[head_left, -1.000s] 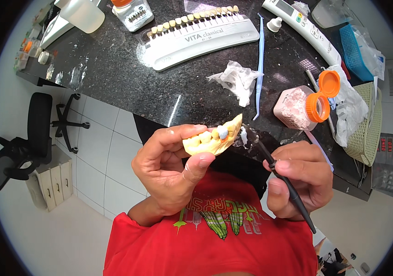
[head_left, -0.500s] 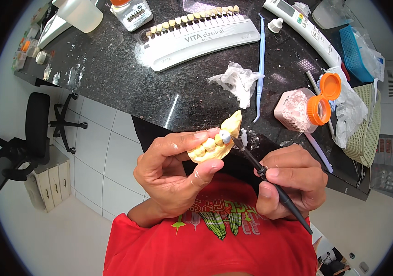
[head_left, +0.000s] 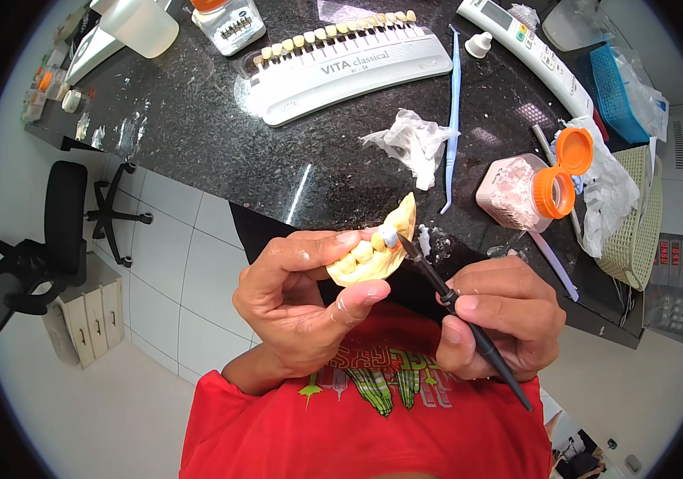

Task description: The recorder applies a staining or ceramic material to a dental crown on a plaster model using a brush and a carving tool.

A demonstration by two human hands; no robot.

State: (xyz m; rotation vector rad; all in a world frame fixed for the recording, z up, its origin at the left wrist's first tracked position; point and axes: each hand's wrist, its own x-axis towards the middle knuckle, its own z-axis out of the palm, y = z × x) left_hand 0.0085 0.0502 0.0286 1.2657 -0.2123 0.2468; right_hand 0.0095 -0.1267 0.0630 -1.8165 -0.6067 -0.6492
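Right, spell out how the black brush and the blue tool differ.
The black brush is held in the right hand, while the blue tool lies on the dark counter. The black brush narrows to a dark point; the blue tool's near end is bent. Both are long and slender.

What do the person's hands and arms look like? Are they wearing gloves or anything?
No gloves: the left hand and right hand are bare, with no rings showing. White smears dot the left thumb and index finger. No watch shows on the left wrist. The T-shirt is red, with a partly green print.
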